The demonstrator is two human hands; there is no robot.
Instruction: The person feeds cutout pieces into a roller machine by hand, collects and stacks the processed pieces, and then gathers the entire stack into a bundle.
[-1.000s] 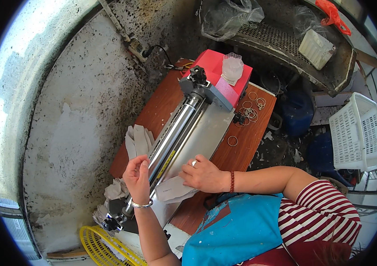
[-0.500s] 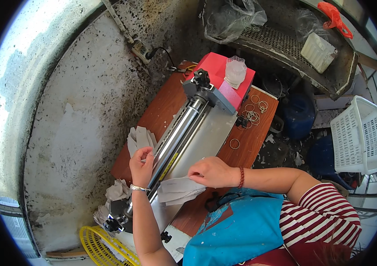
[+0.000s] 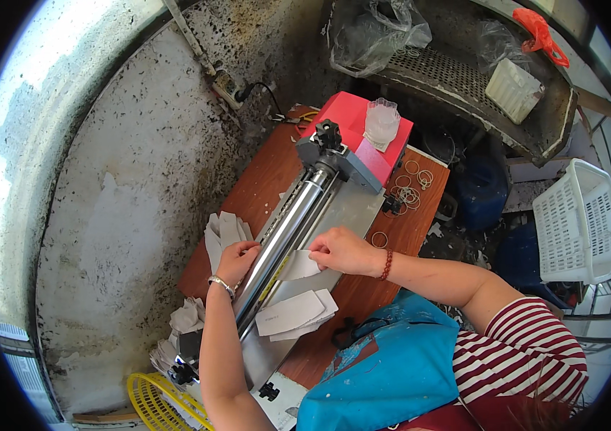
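My right hand (image 3: 345,251), with a beaded bracelet at its wrist, pinches the right end of a white paper piece (image 3: 299,266). The piece's other end lies against the steel rollers (image 3: 276,241) of a tabletop roller machine. Across the rollers, my left hand (image 3: 237,264) is bent down at their left side with its fingers drawn together; whatever is at its fingertips is hidden. Nearer me, a small stack of similar white pieces (image 3: 291,313) lies on the machine's metal plate (image 3: 338,215). More white pieces (image 3: 225,233) stand in a bunch just beyond my left hand.
The machine's red housing (image 3: 348,111) carries a clear plastic cup (image 3: 382,118). Several thin rings (image 3: 407,190) lie on the brown tabletop (image 3: 266,161). A yellow basket (image 3: 154,402) stands at lower left, a white basket (image 3: 578,223) at right. A stained wall (image 3: 118,215) borders the left.
My right hand has moved up and left the stack on the plate, now holding one piece at the rollers. My left hand has dropped closer to the rollers' left side.
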